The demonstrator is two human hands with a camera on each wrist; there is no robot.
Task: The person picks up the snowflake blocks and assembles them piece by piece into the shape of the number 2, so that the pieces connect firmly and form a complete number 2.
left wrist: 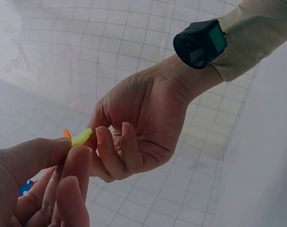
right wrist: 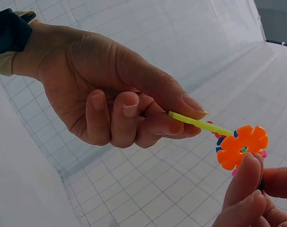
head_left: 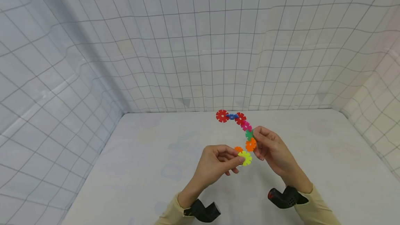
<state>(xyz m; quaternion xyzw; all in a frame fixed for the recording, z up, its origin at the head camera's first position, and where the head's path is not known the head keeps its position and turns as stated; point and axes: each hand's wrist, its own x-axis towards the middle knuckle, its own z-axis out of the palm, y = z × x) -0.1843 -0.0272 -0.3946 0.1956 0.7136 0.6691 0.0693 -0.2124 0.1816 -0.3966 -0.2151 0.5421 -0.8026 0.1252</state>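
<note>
My left hand [head_left: 217,164] pinches a yellow notched plastic disc [head_left: 246,159] between thumb and fingers, with a bit of another orange disc [head_left: 238,149] showing just behind it. My right hand [head_left: 273,147] pinches a curved chain of linked notched discs near its green disc [head_left: 249,135]. From there the chain runs up through a pink disc [head_left: 246,126], a red disc [head_left: 240,118] and a blue disc [head_left: 232,116] to an end red disc [head_left: 222,116]. At its lower end is an orange disc [right wrist: 243,147]; in the right wrist view the yellow disc's edge reaches this orange rim.
Both hands are above a white table [head_left: 140,169]. A white grid-lined curtain [head_left: 203,51] surrounds it at the back and sides. Each wrist wears a black camera, including the left wrist camera [head_left: 204,211] and the right wrist camera [head_left: 285,198].
</note>
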